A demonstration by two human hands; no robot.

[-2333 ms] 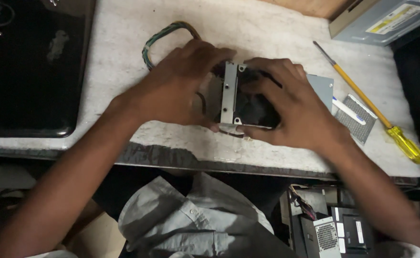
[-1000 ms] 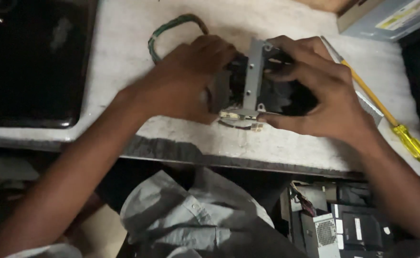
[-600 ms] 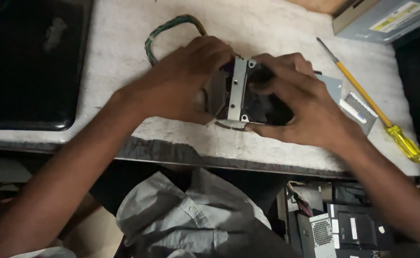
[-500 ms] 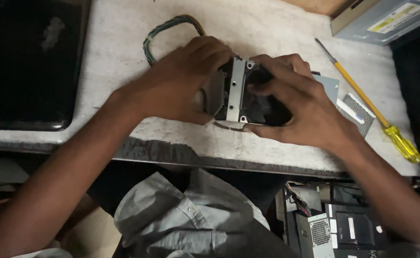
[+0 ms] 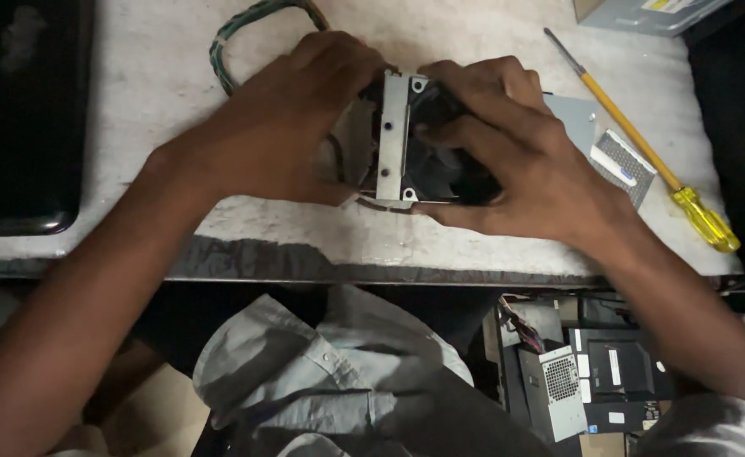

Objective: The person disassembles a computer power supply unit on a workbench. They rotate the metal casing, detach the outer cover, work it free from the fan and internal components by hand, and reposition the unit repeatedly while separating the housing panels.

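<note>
Both hands are meeting over a small black fan (image 5: 440, 165) with a metal bracket (image 5: 392, 135), which is sitting on the worn white table (image 5: 135, 110) near its front edge. The left hand (image 5: 284, 127) is coming in from the lower left, palm down, with its fingers curling over the left side of the fan and its thumb pressing along the lower edge, so it is gripping the part. The right hand (image 5: 516, 165) is reaching in from the lower right, fingers bent and closing over the fan's dark body, the fingertips resting just beside the bracket. A loop of green cable (image 5: 233, 38) is lying behind the left hand. A screwdriver with a yellow handle (image 5: 643, 140) is lying to the right, well apart from the hands, next to a small grey metal plate (image 5: 618, 161). A dark laptop (image 5: 21, 110) is lying at the far left.
</note>
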